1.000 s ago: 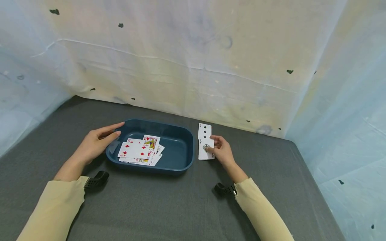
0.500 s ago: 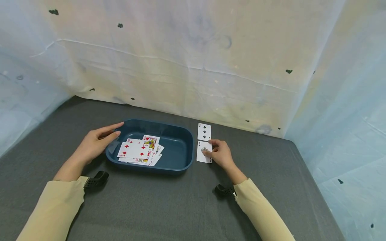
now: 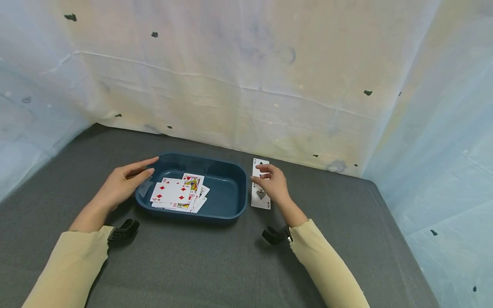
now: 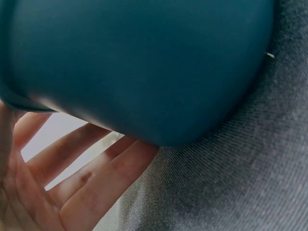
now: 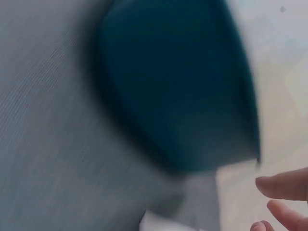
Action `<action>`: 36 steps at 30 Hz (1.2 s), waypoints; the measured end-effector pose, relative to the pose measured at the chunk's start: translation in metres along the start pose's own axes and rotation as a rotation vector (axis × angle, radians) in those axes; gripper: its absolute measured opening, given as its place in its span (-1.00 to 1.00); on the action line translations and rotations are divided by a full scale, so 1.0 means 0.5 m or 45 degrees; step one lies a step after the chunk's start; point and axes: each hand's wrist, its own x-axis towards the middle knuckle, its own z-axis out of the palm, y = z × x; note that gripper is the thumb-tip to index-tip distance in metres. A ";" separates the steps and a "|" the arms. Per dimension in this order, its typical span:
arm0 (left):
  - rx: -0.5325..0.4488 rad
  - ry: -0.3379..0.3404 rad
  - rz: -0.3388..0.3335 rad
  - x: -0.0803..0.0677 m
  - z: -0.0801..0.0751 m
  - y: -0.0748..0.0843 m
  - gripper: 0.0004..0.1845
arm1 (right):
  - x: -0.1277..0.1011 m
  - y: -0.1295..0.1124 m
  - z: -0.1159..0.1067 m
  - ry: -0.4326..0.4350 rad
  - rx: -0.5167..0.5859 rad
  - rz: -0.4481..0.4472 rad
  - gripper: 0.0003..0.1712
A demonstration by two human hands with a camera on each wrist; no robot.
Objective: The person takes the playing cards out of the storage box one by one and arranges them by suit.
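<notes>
A dark blue tray (image 3: 227, 215) sits on the grey cloth and holds several face-up playing cards (image 3: 176, 192). My left hand (image 3: 143, 167) rests against the tray's left rim with straight fingers (image 4: 96, 178); the tray wall (image 4: 144, 62) fills the left wrist view. Right of the tray lie two cards: an ace of spades (image 3: 261, 197) nearer me and a three of spades (image 3: 256, 164) beyond it. My right hand (image 3: 259, 174) hovers over the three with relaxed fingers (image 5: 284, 187) and hides most of it. Whether it touches that card is unclear.
The grey cloth (image 3: 200, 261) covers the table up to a pale sheet backdrop (image 3: 246, 85) behind and on both sides. Its right edge (image 3: 389, 214) drops off near the cards. Black wrist cameras (image 3: 123, 229) (image 3: 274, 235) sit below each sleeve.
My right hand slid the ace of spades a little toward me, let it go, and moved away to the three of spades. The left hand has stayed on the tray rim.
</notes>
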 end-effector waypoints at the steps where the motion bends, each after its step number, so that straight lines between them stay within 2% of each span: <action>1: -0.001 0.001 -0.001 0.000 0.000 0.000 -0.37 | 0.001 -0.012 0.005 -0.001 0.055 -0.001 -0.55; 5: -0.002 0.000 0.005 0.000 0.000 0.000 -0.38 | 0.004 -0.057 0.028 -0.002 0.236 0.011 -0.60; 8: 0.001 0.003 0.011 0.000 0.000 -0.001 -0.38 | 0.005 -0.086 0.050 -0.032 0.322 0.004 -0.62; 13: -0.004 0.013 0.018 -0.001 0.000 -0.002 -0.39 | 0.002 -0.125 0.093 -0.132 0.372 -0.022 -0.60; 21: -0.012 0.031 0.040 -0.003 0.004 0.000 -0.40 | -0.011 -0.164 0.161 -0.252 0.401 0.037 -0.61; 27: -0.024 0.025 0.043 -0.002 0.010 0.005 -0.41 | -0.016 -0.167 0.196 -0.317 0.357 0.053 -0.62; 32: -0.014 0.019 0.040 0.004 0.012 0.007 -0.41 | -0.018 -0.169 0.217 -0.387 0.229 0.068 -0.56; 36: -0.018 0.012 0.025 0.005 0.012 0.007 -0.41 | -0.020 -0.166 0.233 -0.472 0.092 0.004 -0.48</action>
